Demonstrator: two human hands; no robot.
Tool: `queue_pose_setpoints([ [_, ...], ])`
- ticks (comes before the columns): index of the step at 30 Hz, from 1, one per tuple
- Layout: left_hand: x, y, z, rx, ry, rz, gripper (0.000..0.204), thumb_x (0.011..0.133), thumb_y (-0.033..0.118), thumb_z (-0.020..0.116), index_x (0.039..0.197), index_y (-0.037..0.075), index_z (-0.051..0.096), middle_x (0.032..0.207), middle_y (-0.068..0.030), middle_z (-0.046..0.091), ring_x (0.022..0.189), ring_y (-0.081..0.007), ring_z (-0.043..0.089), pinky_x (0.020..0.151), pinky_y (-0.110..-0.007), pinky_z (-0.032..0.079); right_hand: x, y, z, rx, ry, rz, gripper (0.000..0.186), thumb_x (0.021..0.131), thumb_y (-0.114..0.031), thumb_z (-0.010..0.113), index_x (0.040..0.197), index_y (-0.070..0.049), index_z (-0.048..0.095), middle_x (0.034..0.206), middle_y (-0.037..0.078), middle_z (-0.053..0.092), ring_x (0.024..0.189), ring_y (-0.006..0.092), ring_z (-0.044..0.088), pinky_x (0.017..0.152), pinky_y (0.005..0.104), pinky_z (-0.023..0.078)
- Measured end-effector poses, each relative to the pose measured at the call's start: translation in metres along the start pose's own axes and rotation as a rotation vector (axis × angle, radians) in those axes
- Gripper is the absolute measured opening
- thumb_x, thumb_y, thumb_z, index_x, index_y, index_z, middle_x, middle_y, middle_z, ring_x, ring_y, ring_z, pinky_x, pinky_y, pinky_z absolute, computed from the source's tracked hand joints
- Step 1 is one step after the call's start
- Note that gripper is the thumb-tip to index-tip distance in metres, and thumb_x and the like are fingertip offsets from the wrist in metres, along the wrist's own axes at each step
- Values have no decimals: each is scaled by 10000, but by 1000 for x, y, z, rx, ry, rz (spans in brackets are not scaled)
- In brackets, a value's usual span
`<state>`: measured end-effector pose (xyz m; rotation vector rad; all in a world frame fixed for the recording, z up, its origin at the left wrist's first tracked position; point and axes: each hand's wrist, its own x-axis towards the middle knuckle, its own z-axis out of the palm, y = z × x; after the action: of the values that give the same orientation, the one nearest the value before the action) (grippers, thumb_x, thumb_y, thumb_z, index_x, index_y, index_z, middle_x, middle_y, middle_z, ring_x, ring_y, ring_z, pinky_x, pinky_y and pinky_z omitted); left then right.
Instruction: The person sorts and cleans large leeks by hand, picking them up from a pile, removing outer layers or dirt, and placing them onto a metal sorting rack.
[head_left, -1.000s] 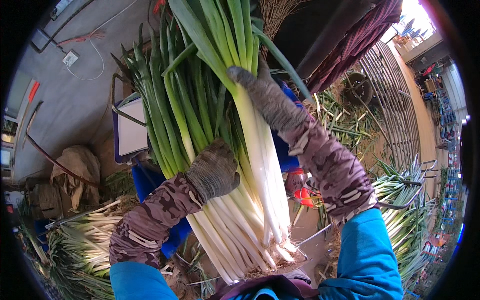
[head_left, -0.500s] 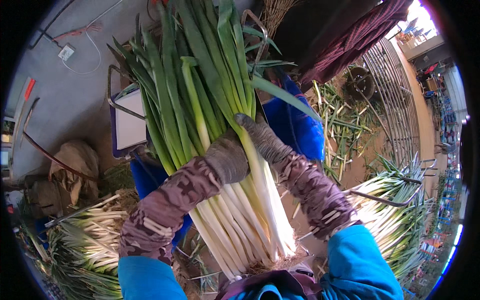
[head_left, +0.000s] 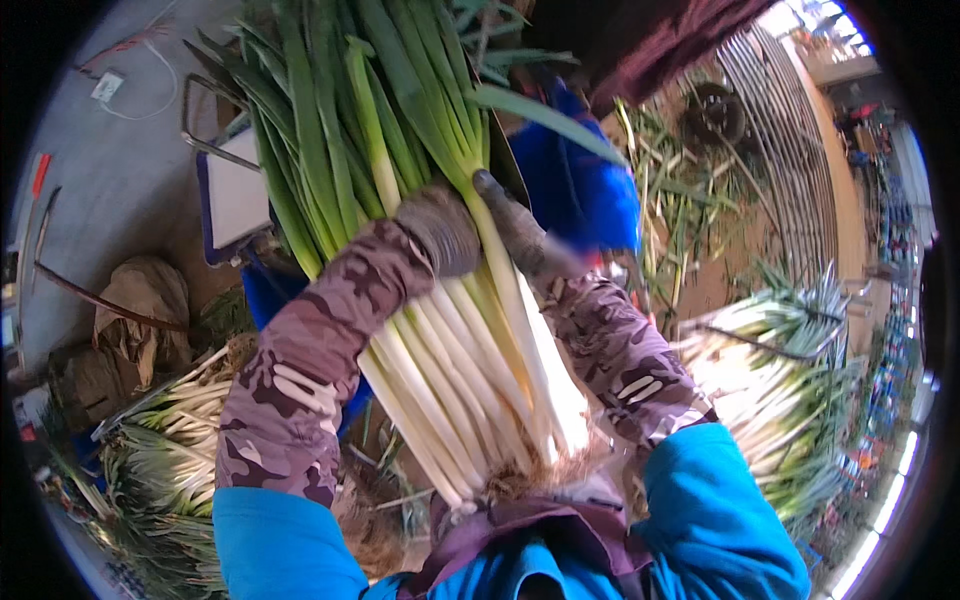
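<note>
A thick bunch of long green onions (head_left: 455, 350) lies in front of me, green leaves pointing away and white stalks with rootlets toward my apron. My left hand (head_left: 440, 225), in a grey glove, is closed over the middle of the bunch where green turns white. My right hand (head_left: 515, 225), gloved too, grips the right side, its thumb lying along the front of one thick stalk. Most of its fingers are hidden behind the bunch. Camouflage sleeve covers reach from both gloves up to my blue sleeves.
Piles of green onions lie at my left (head_left: 180, 450) and right (head_left: 775, 400). Blue cloth (head_left: 575, 175) hangs behind the bunch beside a metal frame. A white board (head_left: 240, 195) stands left of the leaves. Trimmed scraps (head_left: 690, 190) litter the floor; a sack (head_left: 140, 310) sits far left.
My hands and the bunch are farther up in the picture, and the surroundings have shifted slightly up and left. Both hands keep hold of the bunch.
</note>
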<state>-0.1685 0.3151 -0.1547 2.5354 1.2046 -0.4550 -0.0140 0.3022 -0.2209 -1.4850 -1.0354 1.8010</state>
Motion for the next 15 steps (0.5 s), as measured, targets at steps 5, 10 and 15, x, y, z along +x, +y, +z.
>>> queue_pose_setpoints([
  [5,7,11,-13,258,-189,84,372,913,297,506,1089,70,742,1100,-163,720,1013,-337,687,896,-482,524,-107,116,-54,-247,-66,-38,808,998,-605,411,1438,71,376,1428,245,454,1325,295,428,1109,370,331],
  [10,21,13,-6,278,-395,-11,394,958,300,467,1215,117,704,1287,-132,654,1182,-308,619,1000,-500,462,-214,179,-90,-370,-113,32,912,985,-576,449,1529,95,156,1589,292,213,1502,367,175,1219,412,157],
  [15,19,81,73,-287,-128,-98,415,992,310,422,1307,137,629,1357,-113,610,1213,-281,590,1008,-445,464,-205,198,-94,-400,-102,-19,933,975,-592,464,1518,110,177,1555,327,258,1477,402,228,1207,420,197],
])
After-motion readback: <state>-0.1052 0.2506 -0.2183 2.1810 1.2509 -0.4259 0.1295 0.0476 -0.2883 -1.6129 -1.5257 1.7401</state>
